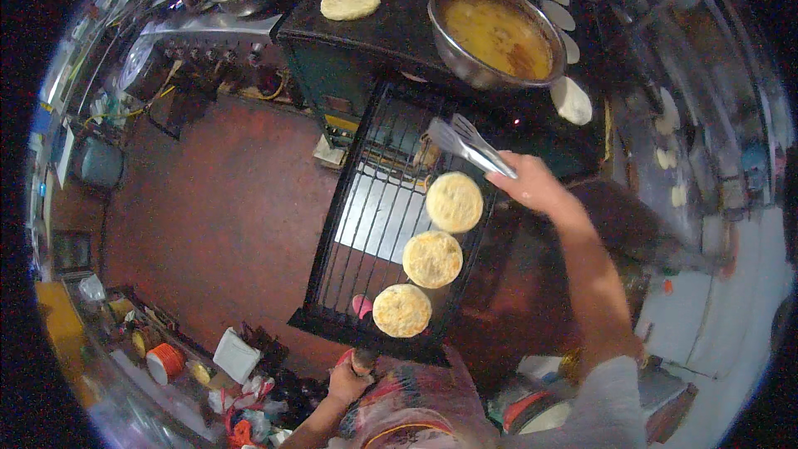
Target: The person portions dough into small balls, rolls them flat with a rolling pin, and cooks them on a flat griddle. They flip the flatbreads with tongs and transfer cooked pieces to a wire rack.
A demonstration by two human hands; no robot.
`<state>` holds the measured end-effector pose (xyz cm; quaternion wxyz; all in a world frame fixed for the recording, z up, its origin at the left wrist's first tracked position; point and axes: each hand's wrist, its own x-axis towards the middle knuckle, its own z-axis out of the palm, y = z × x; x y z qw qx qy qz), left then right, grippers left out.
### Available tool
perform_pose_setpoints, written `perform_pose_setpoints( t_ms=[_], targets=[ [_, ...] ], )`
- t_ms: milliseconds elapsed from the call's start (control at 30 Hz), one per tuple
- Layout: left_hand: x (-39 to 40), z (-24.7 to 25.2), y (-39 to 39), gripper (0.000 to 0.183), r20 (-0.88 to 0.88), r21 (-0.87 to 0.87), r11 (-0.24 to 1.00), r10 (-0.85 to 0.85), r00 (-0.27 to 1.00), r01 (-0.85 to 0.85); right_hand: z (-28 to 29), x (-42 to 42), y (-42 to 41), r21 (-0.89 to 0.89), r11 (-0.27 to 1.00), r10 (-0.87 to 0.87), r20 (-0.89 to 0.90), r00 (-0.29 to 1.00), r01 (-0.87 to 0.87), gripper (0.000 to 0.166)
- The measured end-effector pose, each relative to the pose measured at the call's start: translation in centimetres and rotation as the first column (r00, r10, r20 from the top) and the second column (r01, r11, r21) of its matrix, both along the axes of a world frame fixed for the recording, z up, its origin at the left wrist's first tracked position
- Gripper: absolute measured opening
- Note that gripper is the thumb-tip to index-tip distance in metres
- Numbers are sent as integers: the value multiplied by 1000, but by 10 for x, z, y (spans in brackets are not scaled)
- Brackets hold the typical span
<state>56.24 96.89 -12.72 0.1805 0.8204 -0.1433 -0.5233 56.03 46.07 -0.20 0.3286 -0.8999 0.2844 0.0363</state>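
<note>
My right hand (530, 184) grips metal tongs (471, 144), whose two slotted ends stand apart with nothing between them, over the far part of a black metal rack (349, 268). Three round browned flatbreads lie in a row along the rack's right side: the far one (454, 202) just below the tongs, the middle one (432, 259) and the near one (402, 310). At the rack's near edge, my left hand (349, 380) is closed around a dark handle (363, 362).
Beyond the rack, a dark griddle (399, 19) bears pale flatbreads (350, 2) and a metal bowl (436, 31) of yellowish liquid. More pale rounds (572, 101) lie along its right edge. Shelves with bags and a red-orange spool (166, 363) stand at lower left.
</note>
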Motion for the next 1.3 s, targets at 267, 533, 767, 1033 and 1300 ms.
perform_pose_setpoints(
  t_ms=[267, 533, 767, 1033, 1300],
  targets=[
    [3, 11, -13, 53, 1, 17, 999, 43, 999, -43, -102, 119, 18, 942, 274, -620, 17, 784, 196, 24],
    [3, 16, -7, 67, 45, 44, 999, 13, 999, -15, -113, 137, 2, 954, 235, -746, 57, 664, 183, 16],
    [-1, 5, -11, 57, 105, 54, 997, -55, 993, 49, -95, -11, 28, 928, 237, -743, -18, 669, 288, 17],
    [1, -3, 6, 52, 116, -86, 996, -7, 993, 17, -34, -82, 71, 872, 291, -726, -67, 685, 394, 24],
    [28, 15, 11, 49, 200, -213, 969, -78, 977, 121, -12, -250, 259, 826, 188, -920, -41, 390, 531, 23]
  ],
)
